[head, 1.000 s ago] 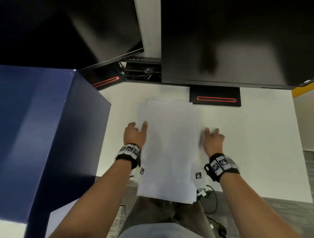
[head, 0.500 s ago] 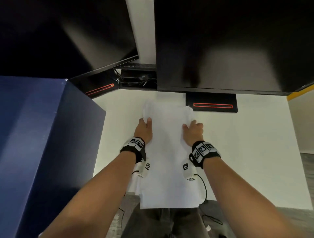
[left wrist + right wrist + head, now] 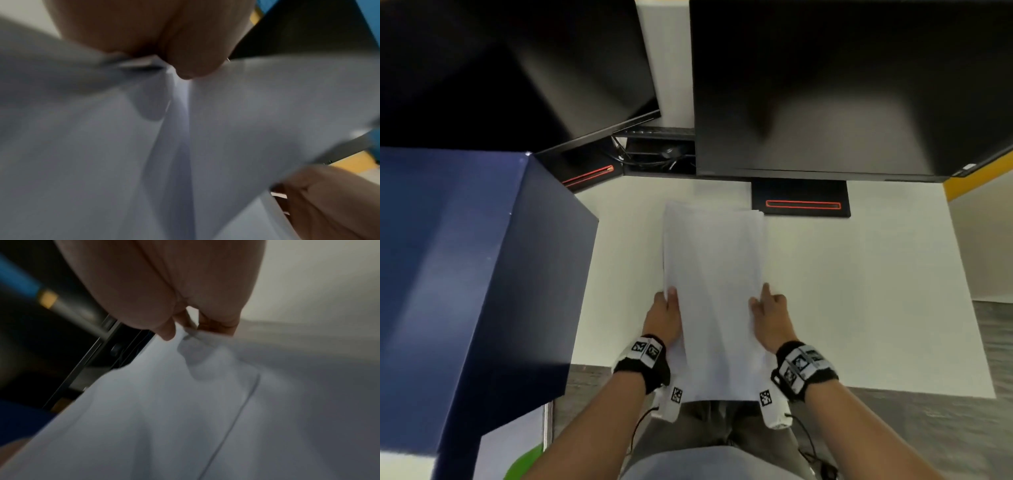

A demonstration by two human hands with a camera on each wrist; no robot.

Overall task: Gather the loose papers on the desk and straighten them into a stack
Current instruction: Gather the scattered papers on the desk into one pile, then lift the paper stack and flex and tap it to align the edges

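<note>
A stack of white papers (image 3: 714, 274) lies lengthwise on the white desk (image 3: 859, 291), its near end hanging over the front edge. My left hand (image 3: 667, 298) grips the stack's left edge, thumb on top. My right hand (image 3: 762, 299) pinches the right edge, index finger lying along it. In the left wrist view the thumb (image 3: 185, 65) presses on the sheets (image 3: 102, 146), which bow upward, and the right hand (image 3: 329, 203) shows low on the right. The right wrist view has my thumb and fingers (image 3: 168, 331) nipping the paper edge (image 3: 185, 402).
A dark blue cabinet (image 3: 482, 274) stands close on the left. Two black monitors (image 3: 517, 68) (image 3: 842, 85) overhang the back of the desk. One monitor base (image 3: 803, 204) sits just beyond the stack's far right corner. Bare desk lies to the right.
Both hands came together on the stack's sides, then slid along them toward me. The spread sheets are now squeezed into a narrower pile.
</note>
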